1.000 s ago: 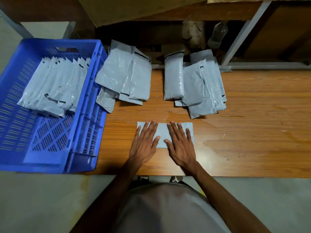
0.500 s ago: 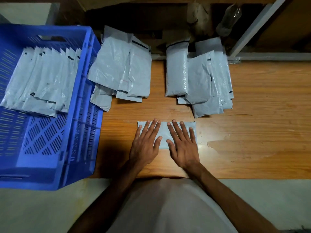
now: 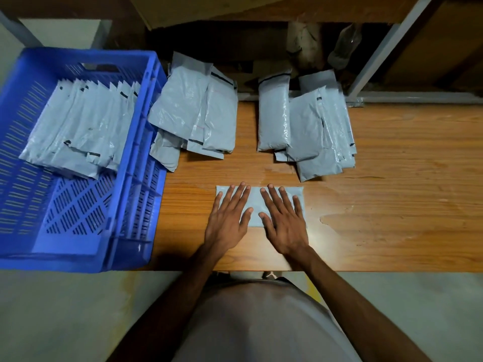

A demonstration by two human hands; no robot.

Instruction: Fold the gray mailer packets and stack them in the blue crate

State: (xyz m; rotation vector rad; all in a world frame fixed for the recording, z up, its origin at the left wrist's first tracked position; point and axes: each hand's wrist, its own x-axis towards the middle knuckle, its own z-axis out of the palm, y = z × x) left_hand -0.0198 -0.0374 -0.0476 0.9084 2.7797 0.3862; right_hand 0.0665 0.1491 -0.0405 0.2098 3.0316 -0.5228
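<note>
A folded gray mailer packet [image 3: 255, 202] lies flat near the front edge of the wooden table [image 3: 392, 205]. My left hand [image 3: 230, 218] presses on its left half with fingers straight and spread. My right hand [image 3: 283, 220] presses on its right half the same way. The blue crate [image 3: 136, 178] stands at the left and holds a row of several folded gray packets [image 3: 78, 129] in its far half. Two piles of unfolded gray mailers lie behind my hands, the left pile [image 3: 196, 113] leaning against the crate and the right pile [image 3: 308, 126] further right.
A metal frame leg [image 3: 379, 53] rises diagonally at the back right, with a clear plastic bottle [image 3: 345, 45] in the dark space behind the table. Bare wood stretches to the right of the packet. The floor shows below the table's front edge.
Both hands stay flat on the folded packet and have barely shifted. The camera view has moved a little, so the crate and piles sit differently in the frame.
</note>
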